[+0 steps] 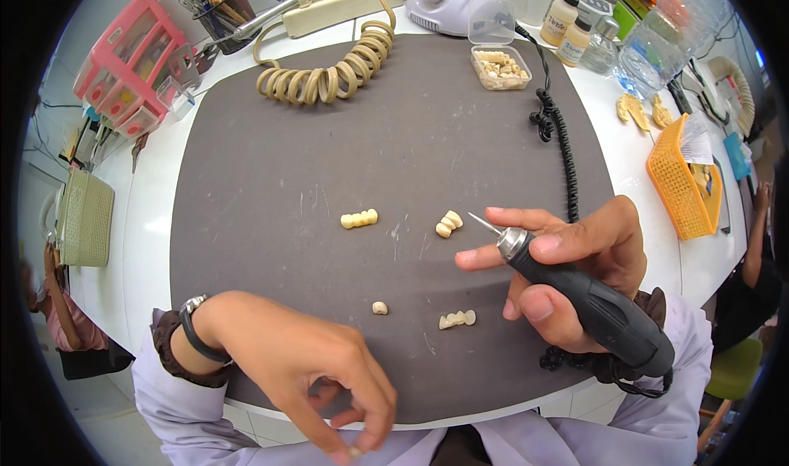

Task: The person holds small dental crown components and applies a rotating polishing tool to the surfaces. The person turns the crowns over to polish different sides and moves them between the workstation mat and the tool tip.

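Observation:
My right hand point(575, 260) grips a black dental micromotor handpiece point(592, 306) with a thin pointed bur aimed to the upper left. At the mat's front edge, my left hand point(329, 380) pinches a small cream piece, apparently a tooth crown point(354, 451), mostly hidden by the fingertips. On the grey mat point(271, 178) lie a yellowish dental bridge point(359, 219), a small group of tooth-coloured crowns point(449, 223) just left of the bur, a single crown point(380, 308) and a paler bridge point(457, 319) between my hands.
An open clear box of crowns point(501, 68) sits at the mat's far edge. A coiled beige hose point(329, 76) and a black coiled cord point(565, 158) cross the mat. Bottles point(560, 18) and an orange basket point(678, 182) stand right, pink drawers point(131, 59) left. Other people sit at both sides.

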`<state>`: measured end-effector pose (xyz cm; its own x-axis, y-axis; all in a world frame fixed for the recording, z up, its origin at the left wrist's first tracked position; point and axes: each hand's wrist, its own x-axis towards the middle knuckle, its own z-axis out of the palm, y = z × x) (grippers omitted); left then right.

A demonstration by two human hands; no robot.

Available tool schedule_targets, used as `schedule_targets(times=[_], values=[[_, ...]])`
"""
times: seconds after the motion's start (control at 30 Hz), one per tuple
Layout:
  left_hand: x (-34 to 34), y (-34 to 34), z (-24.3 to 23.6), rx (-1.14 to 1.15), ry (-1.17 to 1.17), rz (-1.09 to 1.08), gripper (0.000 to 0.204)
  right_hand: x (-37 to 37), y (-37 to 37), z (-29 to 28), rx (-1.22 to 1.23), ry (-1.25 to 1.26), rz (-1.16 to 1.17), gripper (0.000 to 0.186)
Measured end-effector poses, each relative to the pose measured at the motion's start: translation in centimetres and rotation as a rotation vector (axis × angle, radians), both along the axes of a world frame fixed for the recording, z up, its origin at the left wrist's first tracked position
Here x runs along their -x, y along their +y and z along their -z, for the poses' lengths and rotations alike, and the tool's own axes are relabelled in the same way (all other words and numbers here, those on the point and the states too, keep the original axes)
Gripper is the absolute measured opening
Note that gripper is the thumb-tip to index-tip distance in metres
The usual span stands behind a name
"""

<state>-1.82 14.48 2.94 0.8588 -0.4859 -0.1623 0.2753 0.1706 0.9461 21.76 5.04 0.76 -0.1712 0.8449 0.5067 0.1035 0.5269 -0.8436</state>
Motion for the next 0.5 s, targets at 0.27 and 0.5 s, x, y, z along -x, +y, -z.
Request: schedule_targets(times=[0.27, 0.5], values=[[-0.13, 0.48, 1.14, 0.039, -0.054, 0.033, 0.009, -0.04, -0.04, 0.09, 0.001, -0.006, 0.020, 0.037], [-0.05, 1.03, 0.88, 0.188, -0.153, 0.299, 0.010, 0.00, -0.08, 0.04, -0.003, -0.012, 0.020, 0.036]])
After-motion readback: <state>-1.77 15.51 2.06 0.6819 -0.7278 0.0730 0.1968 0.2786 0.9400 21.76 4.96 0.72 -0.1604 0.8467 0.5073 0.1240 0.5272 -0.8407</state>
